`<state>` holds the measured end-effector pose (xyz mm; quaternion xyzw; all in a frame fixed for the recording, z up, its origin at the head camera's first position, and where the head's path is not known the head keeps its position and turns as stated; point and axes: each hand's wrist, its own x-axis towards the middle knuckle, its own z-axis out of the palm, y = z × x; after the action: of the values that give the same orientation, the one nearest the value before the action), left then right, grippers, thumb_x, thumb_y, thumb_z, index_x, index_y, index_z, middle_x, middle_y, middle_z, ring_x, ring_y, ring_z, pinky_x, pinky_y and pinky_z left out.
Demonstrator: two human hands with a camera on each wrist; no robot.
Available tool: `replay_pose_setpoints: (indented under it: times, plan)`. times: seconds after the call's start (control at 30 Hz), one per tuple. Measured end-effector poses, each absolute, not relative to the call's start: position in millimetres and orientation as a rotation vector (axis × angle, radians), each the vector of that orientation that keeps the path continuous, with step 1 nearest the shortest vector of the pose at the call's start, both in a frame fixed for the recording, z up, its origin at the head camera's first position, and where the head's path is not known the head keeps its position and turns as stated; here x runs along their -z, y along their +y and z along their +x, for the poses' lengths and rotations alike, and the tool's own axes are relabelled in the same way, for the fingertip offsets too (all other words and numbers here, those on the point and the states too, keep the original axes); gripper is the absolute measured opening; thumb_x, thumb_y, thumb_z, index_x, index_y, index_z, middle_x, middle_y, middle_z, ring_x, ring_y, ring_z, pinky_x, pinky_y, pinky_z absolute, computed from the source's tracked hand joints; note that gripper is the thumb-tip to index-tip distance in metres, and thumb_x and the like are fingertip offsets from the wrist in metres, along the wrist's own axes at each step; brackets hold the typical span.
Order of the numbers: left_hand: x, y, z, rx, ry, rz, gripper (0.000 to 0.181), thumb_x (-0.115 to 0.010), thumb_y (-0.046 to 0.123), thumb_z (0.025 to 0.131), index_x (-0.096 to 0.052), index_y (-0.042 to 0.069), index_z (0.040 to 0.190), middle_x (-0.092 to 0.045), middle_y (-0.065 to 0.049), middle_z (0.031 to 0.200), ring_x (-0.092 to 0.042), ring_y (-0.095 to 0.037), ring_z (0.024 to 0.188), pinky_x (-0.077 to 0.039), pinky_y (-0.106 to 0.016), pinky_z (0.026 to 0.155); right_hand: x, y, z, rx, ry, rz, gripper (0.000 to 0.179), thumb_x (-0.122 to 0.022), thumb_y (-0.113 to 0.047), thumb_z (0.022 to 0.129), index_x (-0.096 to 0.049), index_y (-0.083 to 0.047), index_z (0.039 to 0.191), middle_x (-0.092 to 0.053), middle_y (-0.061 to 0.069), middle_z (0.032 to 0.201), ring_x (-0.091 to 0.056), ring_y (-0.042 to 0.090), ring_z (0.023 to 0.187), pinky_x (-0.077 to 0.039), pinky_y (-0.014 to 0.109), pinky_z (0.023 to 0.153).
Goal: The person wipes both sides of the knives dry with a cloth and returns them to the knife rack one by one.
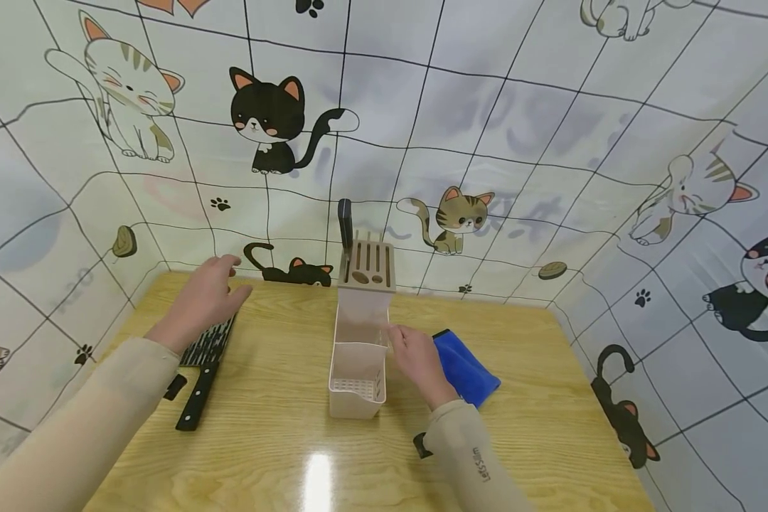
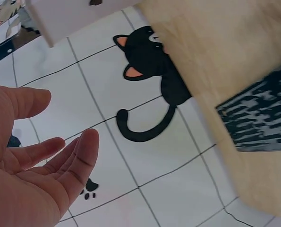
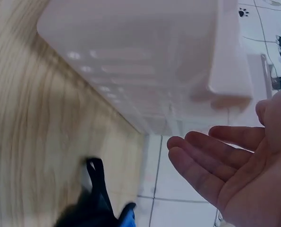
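Two hands, fingers loosely extended; pale glossy holder, tan slotted top, black-handled knife in it.

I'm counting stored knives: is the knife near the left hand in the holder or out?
Out. The head view shows the knife lying on the table, left of the holder and apart from it.

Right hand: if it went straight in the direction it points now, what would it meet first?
Most likely the pale holder; in the head view it stands just ahead of the right hand. Depth is unclear, so I cannot tell whether they touch.
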<state>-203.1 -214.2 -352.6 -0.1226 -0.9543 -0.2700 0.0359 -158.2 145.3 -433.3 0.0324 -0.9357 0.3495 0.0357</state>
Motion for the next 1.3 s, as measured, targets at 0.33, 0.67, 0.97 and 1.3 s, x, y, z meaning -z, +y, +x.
replay_pose_setpoints:
  times: [0.33,0.67,0.97,1.3]
  plan:
    - [400,-237,-184,0.697,-2.961,-0.345,0.055,-0.062,0.020,0.100,-0.047,-0.018,0.138,-0.050,-0.044,0.131,-0.052,-0.060,0.116,-0.045,-0.069,0.095,430,189,-154,-0.959,-2.855,0.068,0.042,-0.057,-0.027,0.107,-0.066,0.005,0.132,-0.067,0.025,0.129,-0.071,0.038,0.107,-0.057,0.053,0.089]
    - [440,-255,-162,0.708,-3.038,-0.300,0.056,-0.063,0.017,0.100,-0.045,-0.022,0.135,-0.045,-0.048,0.132,-0.051,-0.063,0.116,-0.045,-0.069,0.093,447,228,-154,-0.834,-2.944,-0.038,0.043,-0.064,-0.020,0.102,-0.062,0.006,0.136,-0.061,0.028,0.137,-0.058,0.046,0.126,-0.048,0.058,0.104]
    - [464,-263,-150,0.665,-3.106,-0.271,0.058,-0.064,0.018,0.099,-0.044,-0.021,0.138,-0.042,-0.050,0.134,-0.048,-0.064,0.118,-0.046,-0.070,0.093,464,250,-151,-0.750,-3.011,-0.066,0.045,-0.068,-0.016,0.098,-0.061,0.010,0.134,-0.060,0.031,0.136,-0.055,0.049,0.128,-0.045,0.059,0.106]
    - [478,-264,-143,0.647,-3.091,-0.288,0.055,-0.068,0.016,0.097,-0.049,-0.022,0.131,-0.048,-0.048,0.126,-0.056,-0.061,0.108,-0.051,-0.066,0.084,476,258,-147,-0.692,-3.107,-0.133,0.051,-0.072,-0.017,0.096,-0.059,0.010,0.137,-0.056,0.034,0.138,-0.053,0.052,0.129,-0.045,0.061,0.106]
